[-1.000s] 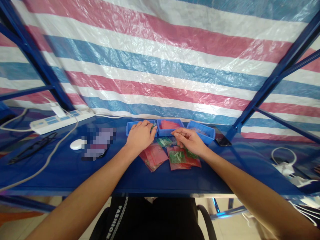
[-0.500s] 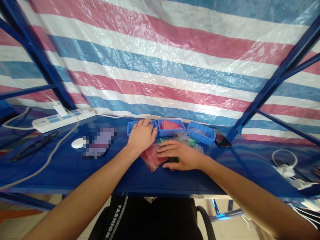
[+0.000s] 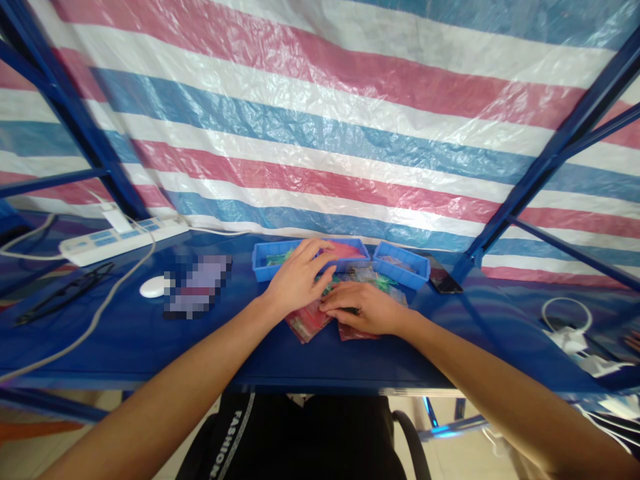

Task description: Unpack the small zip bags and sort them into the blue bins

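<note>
My left hand (image 3: 300, 277) is over the front of the blue bins, fingers stretched and thumb apart, with nothing visible in it. Its fingertips reach the middle blue bin (image 3: 367, 259), which contains red plastic bags (image 3: 345, 250). My right hand (image 3: 367, 308) lies low on the pile, thumb and fingers closed on a red plastic bag (image 3: 357, 332) that shows beneath the palm. More red bags (image 3: 307, 325) lie between the hands on the table. Green and clear bags (image 3: 367, 273) are heaped behind my right hand, partly hidden by it.
The left blue bin (image 3: 257, 261) holds green bags; the right blue bin (image 3: 403, 267) holds clear ones. Phones (image 3: 445, 277) lie to either side. A power strip (image 3: 125, 241), white cable and glasses (image 3: 65, 293) are at left. Striped sheeting (image 3: 320, 133) hangs behind.
My left hand has moved right, from the left bin toward the middle bin. My right hand's fingers have drawn together, and a red bag now shows under its palm.
</note>
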Demonstrator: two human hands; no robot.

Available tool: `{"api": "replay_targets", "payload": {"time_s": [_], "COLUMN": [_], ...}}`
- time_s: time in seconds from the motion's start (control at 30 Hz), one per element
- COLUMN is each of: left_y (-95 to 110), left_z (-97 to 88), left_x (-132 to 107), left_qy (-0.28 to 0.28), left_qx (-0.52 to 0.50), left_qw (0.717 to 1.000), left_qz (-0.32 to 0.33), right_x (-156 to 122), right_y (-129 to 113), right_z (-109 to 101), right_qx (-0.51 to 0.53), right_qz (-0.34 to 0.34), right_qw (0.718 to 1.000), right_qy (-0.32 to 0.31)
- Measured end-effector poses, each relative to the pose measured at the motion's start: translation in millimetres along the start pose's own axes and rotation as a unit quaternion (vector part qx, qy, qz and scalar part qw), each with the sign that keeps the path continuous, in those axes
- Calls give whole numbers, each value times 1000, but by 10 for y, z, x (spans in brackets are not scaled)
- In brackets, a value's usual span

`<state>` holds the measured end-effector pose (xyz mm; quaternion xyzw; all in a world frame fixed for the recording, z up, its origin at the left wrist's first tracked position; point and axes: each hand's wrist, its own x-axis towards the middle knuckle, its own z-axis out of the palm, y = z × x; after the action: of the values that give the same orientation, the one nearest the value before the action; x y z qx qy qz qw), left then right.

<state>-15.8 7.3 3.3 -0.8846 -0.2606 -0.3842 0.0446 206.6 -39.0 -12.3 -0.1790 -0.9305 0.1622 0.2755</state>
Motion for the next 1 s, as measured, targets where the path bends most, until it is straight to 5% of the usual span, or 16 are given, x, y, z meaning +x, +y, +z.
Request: {"api": "replay_targets", "payload": {"time_s": [0.57, 1.0], "left_y": [20, 0], "left_z": [-34, -19], "left_x": [6, -41], "left_qy": [-52, -94], "left_qx": [-98, -98], "left_qw": [994, 990], "left_qz": [14, -25], "right_x": [-117, -45], "right_y": [109, 138], "right_z": [-65, -82], "right_qx": [-99, 30], "right_qz": [52, 71], "right_qw": [988, 972], "right_qy": [110, 222]}}
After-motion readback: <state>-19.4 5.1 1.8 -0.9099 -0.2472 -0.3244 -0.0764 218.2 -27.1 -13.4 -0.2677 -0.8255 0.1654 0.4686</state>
